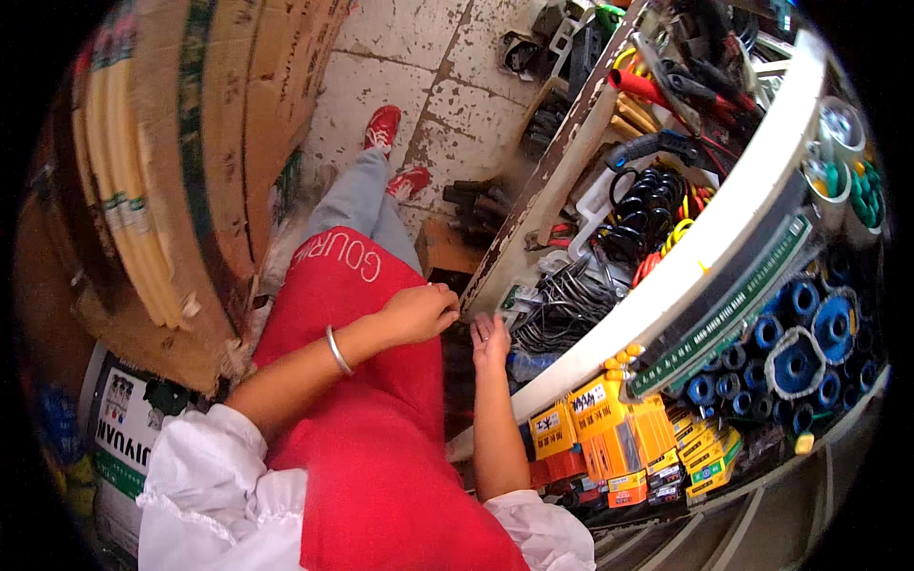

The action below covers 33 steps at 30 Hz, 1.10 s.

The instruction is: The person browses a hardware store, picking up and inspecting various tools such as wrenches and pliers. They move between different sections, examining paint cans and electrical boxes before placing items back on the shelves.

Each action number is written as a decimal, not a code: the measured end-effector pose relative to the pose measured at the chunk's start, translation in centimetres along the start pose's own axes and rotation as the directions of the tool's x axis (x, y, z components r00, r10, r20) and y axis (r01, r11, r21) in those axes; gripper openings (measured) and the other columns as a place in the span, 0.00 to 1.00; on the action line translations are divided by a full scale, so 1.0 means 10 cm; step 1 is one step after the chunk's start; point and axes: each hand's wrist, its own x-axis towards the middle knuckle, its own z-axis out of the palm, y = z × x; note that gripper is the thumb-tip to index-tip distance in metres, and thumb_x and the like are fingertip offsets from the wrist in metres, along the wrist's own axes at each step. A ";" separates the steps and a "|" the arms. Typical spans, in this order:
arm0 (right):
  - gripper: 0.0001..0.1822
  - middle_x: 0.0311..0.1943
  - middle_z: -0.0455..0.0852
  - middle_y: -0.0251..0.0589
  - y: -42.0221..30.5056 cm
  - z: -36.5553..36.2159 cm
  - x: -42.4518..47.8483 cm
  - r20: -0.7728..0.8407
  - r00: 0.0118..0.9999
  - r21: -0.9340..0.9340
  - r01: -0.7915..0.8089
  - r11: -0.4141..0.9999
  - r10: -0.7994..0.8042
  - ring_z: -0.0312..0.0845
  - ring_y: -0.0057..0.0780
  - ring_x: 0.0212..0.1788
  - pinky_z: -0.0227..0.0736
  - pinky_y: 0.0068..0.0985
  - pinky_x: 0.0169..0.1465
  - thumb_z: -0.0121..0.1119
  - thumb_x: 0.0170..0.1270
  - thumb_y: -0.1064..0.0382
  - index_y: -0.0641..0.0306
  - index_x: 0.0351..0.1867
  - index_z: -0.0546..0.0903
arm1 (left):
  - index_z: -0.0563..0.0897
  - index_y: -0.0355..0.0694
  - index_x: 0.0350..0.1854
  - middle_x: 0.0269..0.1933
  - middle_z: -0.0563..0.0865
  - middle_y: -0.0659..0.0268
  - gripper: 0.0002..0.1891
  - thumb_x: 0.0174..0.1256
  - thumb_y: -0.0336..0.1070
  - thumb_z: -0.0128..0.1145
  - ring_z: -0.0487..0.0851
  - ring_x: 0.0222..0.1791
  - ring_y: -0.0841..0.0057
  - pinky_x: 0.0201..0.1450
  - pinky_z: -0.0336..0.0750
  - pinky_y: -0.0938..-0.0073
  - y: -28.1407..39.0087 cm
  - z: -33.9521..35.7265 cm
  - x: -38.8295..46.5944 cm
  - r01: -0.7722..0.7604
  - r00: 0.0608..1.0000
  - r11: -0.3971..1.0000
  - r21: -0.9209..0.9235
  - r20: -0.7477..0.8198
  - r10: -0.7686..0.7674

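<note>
My left hand (423, 312), with a silver bangle on its wrist, is over the red apron (385, 400). Its fingers are curled and the palm is hidden; nothing shows in it. My right hand (491, 341) is just right of it, palm up and fingers apart, holding nothing. It is beside the near end of a worn shelf tray (539, 182). Nearest to it in the tray are a bundle of thin dark metal pieces (568, 307) and a blue plastic-wrapped item (532, 365). Black coiled cords (646, 203) and red-handled tools are farther along.
Tall cardboard cartons (221, 128) and pale rods (132, 185) are at the left. Yellow boxes (607, 428), a green hand-saw blade pack (721, 307) and blue cylindrical tools (792, 360) fill the right shelves. Dark items in low containers stand on the worn tiled floor (400, 43).
</note>
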 end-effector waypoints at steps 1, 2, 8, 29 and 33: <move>0.22 0.47 0.80 0.47 -0.04 0.06 -0.01 -0.036 0.996 0.005 0.082 0.997 -0.082 0.77 0.37 0.48 0.73 0.33 0.49 0.52 0.69 0.54 0.66 0.58 0.67 | 0.81 0.37 0.39 0.39 0.82 0.53 0.11 0.63 0.39 0.54 0.80 0.43 0.55 0.46 0.75 0.58 -0.07 0.05 0.03 0.013 1.000 1.000 -0.017 0.003 -0.013; 0.23 0.47 0.79 0.48 -0.08 0.09 -0.03 -0.071 0.984 0.004 0.165 0.986 -0.164 0.76 0.36 0.49 0.73 0.33 0.50 0.52 0.70 0.53 0.66 0.59 0.67 | 0.81 0.37 0.40 0.40 0.82 0.53 0.11 0.63 0.38 0.54 0.80 0.43 0.55 0.47 0.75 0.59 -0.14 0.10 0.05 0.027 1.000 0.999 -0.035 0.005 -0.027; 0.23 0.44 0.80 0.47 -0.10 0.41 -0.27 0.043 0.938 -0.098 0.345 0.933 -0.343 0.78 0.34 0.43 0.73 0.30 0.47 0.50 0.71 0.55 0.70 0.59 0.67 | 0.80 0.37 0.41 0.43 0.82 0.53 0.10 0.64 0.37 0.54 0.80 0.45 0.55 0.48 0.74 0.59 -0.58 0.38 0.15 0.108 0.993 0.985 -0.135 0.067 -0.100; 0.15 0.35 0.84 0.41 0.44 0.41 -0.21 0.153 0.967 -0.341 0.247 0.907 -0.205 0.79 0.23 0.32 0.74 0.22 0.39 0.51 0.71 0.59 0.67 0.53 0.73 | 0.81 0.38 0.38 0.38 0.82 0.55 0.09 0.62 0.38 0.54 0.81 0.41 0.55 0.44 0.75 0.57 -0.99 0.49 0.17 0.179 0.983 0.965 -0.193 -0.017 -0.185; 0.16 0.34 0.84 0.40 0.40 0.43 -0.18 0.164 0.959 -0.328 0.272 0.904 -0.230 0.79 0.23 0.32 0.73 0.21 0.39 0.50 0.72 0.59 0.68 0.53 0.73 | 0.81 0.38 0.38 0.39 0.81 0.56 0.09 0.62 0.38 0.55 0.81 0.42 0.56 0.44 0.75 0.58 -0.96 0.49 0.20 0.203 0.979 0.963 -0.179 0.006 -0.206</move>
